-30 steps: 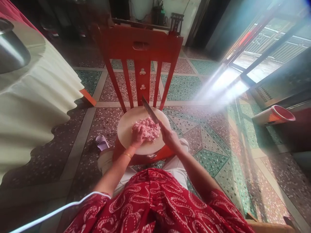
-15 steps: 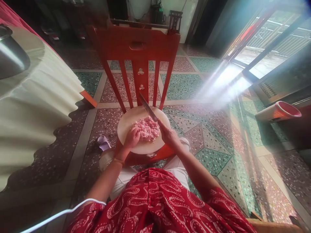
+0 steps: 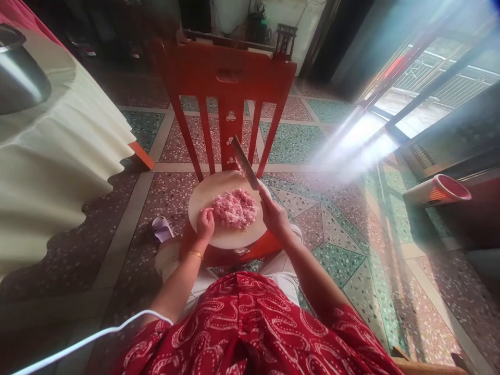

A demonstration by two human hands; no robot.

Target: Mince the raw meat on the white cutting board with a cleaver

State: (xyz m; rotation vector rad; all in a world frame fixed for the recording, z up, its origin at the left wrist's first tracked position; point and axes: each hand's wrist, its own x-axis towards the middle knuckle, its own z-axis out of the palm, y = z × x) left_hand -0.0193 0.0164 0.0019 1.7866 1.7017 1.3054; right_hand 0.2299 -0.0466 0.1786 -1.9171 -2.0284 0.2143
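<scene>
A round pale chopping board (image 3: 203, 198) lies on the seat of a red wooden chair (image 3: 228, 78). A heap of pink minced meat (image 3: 234, 207) sits at the board's middle. My right hand (image 3: 274, 217) grips the handle of a cleaver (image 3: 245, 162), whose blade is raised above the far edge of the meat and points away from me. My left hand (image 3: 205, 223) rests on the board at the meat's left side, fingers curled, holding nothing. A gold bangle (image 3: 194, 254) is on that wrist.
A table with a pale wavy cloth (image 3: 58, 156) and a metal pot (image 3: 19, 83) stands at the left. A white slipper (image 3: 162, 228) lies on the terrazzo floor by the chair. A red-rimmed cylinder (image 3: 437, 190) lies at the right near a bright doorway.
The cleaver has lifted from the meat to above its far edge. My left hand has slid off the meat to the board's left side.
</scene>
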